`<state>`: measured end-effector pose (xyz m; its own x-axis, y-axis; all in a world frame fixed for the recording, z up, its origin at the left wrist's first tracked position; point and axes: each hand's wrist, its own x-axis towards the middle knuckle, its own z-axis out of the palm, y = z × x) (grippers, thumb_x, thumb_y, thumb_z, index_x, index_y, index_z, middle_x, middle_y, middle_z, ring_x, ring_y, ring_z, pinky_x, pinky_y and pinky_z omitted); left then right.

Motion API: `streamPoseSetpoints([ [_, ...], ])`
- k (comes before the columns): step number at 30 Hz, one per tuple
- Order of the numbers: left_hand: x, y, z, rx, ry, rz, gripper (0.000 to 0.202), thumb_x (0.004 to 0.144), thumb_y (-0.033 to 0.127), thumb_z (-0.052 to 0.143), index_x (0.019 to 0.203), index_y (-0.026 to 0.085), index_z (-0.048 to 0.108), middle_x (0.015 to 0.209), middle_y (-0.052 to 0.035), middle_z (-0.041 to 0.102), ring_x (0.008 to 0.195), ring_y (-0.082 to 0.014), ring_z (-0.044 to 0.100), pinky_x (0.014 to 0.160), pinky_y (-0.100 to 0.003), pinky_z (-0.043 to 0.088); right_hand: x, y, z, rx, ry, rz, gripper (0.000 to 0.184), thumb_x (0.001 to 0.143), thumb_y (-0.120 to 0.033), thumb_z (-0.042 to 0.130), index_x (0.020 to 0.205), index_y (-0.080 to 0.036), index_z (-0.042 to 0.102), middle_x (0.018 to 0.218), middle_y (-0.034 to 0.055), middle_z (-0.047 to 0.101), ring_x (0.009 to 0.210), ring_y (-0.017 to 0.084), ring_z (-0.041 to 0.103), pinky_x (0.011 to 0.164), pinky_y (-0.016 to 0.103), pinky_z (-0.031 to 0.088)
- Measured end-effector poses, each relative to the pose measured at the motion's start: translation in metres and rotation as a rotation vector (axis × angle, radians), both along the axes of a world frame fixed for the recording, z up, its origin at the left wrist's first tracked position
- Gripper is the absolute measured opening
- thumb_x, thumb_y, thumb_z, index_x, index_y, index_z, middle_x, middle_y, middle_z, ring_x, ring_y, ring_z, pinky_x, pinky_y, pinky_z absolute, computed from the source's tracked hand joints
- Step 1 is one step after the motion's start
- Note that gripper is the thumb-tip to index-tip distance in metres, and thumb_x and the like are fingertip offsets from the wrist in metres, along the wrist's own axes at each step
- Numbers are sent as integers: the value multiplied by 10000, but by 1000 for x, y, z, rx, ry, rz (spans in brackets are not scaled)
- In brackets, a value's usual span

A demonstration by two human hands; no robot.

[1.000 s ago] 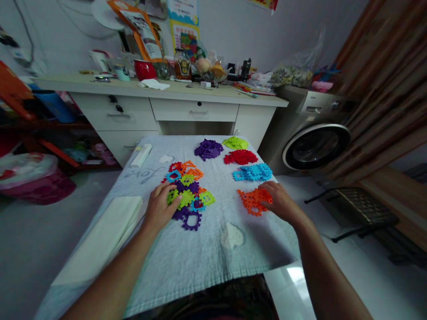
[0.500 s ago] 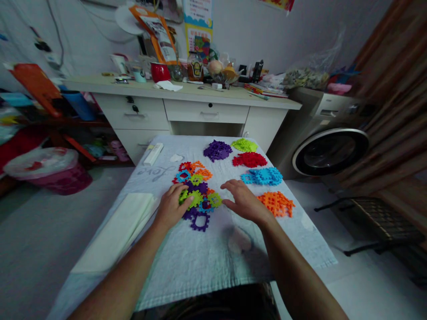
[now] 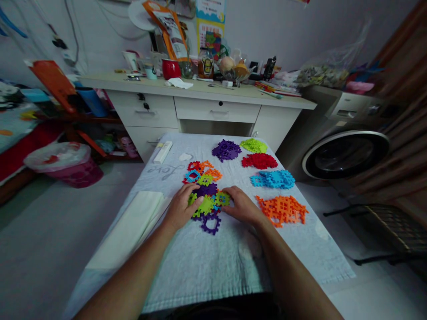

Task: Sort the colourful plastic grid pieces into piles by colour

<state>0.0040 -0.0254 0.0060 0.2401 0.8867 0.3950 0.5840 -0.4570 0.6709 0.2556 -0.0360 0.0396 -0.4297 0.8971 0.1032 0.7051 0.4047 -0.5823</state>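
Snag hazard: mixed pile (image 3: 207,190)

It lies on the table (image 3: 200,262), left hand (image 3: 180,207) at its nine o'clock, right hand (image 3: 243,205) at three. Hands apart; grip undeterminable from where I stand. Toothed pieces (image 3: 207,205) could catch, dragging neighbours if lifted.

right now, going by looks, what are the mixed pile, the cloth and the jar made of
Mixed pile: probably plastic, smooth and evenly coloured, with crisp notched edges.
Cloth: matte fabric, judging by soft wrinkles near the front edge; fibre unclear.
Jar: likely glass, shiny, with dark contents seeming to show through; clear plastic is possible.
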Motion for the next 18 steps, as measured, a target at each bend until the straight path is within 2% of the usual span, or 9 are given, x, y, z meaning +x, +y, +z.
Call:
streamPoseSetpoints([
  [10,1,-1,5,-30,-27,20,346,899,417,531,1172,207,559,1238,-92,574,1196,-234,538,1056,-418,424,-1,0,0,-13,53,-56,429,814,-332,671,1204,-169,595,1080,86,613,945,191,574,853,314,453],
  [14,1,0,4,-31,-31,26,353,896,422,530,1170,203,562,1232,-91,577,1194,-232,542,1056,-409,426,1,-3,4,-26,156,-87,279,947,-363,468,1092,-181,622,999,57,661,882,172,597,800,278,443],
  [18,1,0,5,-33,-39,26,346,892,426,532,1156,205,563,1224,-95,581,1186,-239,545,1054,-426,427,1,-2,5,-3,171,-195,368,1001,-363,297,852,-194,588,758,21,619,715,159,571,692,262,408],
])
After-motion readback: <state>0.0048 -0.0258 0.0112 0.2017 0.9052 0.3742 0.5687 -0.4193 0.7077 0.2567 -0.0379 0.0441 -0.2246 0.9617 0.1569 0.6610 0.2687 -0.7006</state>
